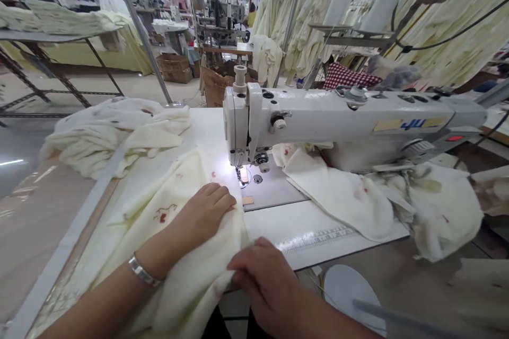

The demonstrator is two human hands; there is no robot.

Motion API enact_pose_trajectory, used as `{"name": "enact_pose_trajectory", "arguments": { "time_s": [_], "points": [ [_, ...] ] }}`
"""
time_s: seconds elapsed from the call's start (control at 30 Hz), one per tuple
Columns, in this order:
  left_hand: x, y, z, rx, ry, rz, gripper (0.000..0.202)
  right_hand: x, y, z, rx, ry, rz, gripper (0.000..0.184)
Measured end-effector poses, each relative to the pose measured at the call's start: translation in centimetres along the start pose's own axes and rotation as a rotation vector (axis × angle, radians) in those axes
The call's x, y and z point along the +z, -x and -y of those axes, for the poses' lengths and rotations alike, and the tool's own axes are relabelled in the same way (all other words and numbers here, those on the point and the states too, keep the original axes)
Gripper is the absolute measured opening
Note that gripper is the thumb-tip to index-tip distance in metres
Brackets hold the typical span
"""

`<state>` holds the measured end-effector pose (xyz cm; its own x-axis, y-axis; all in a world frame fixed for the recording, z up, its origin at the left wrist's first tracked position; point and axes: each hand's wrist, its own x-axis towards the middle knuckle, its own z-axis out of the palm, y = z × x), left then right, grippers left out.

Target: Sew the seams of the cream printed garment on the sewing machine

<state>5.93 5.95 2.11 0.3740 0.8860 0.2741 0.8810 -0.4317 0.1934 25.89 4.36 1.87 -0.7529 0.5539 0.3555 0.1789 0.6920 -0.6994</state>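
Observation:
My left hand [202, 212] lies flat, fingers together, on a cream printed fabric [159, 212] just left of the needle area [241, 174] of a white sewing machine [338, 114]. A silver bracelet [142, 271] circles that wrist. My right hand [264, 280] pinches the fabric's near edge at the table's front. The cloth runs from my lap up toward the presser foot.
More cream fabric is piled at the back left [115, 132] and under the machine arm at the right [397, 196]. A ruler strip [318, 238] is printed on the white table. Racks of hanging cream garments [318, 5] and cardboard boxes [175, 66] stand behind.

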Motion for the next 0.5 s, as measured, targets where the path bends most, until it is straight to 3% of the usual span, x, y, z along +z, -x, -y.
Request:
{"name": "enact_pose_trajectory", "arguments": {
  "time_s": [0.07,0.1,0.23,0.33,0.5],
  "points": [
    [0.4,0.5,0.0,0.016,0.014,-0.033,0.024,0.2,0.2,0.6,0.057,-0.212,-0.068,0.009],
    [0.5,0.6,-0.1,0.029,0.022,-0.044,0.024,0.2,0.2,0.8,0.002,-0.232,-0.094,0.006],
    [0.5,0.7,-0.2,0.057,0.03,-0.071,0.023,-0.3,0.0,0.1,-0.325,0.103,-0.099,0.013],
    [0.4,0.6,-0.3,0.062,0.025,-0.076,0.024,-1.4,0.4,-0.9,-0.315,0.296,-0.058,0.018],
    [0.4,0.4,-0.3,0.072,0.021,-0.066,0.021,-1.6,1.3,-0.9,-0.352,0.251,0.109,0.016]
  ]
}}
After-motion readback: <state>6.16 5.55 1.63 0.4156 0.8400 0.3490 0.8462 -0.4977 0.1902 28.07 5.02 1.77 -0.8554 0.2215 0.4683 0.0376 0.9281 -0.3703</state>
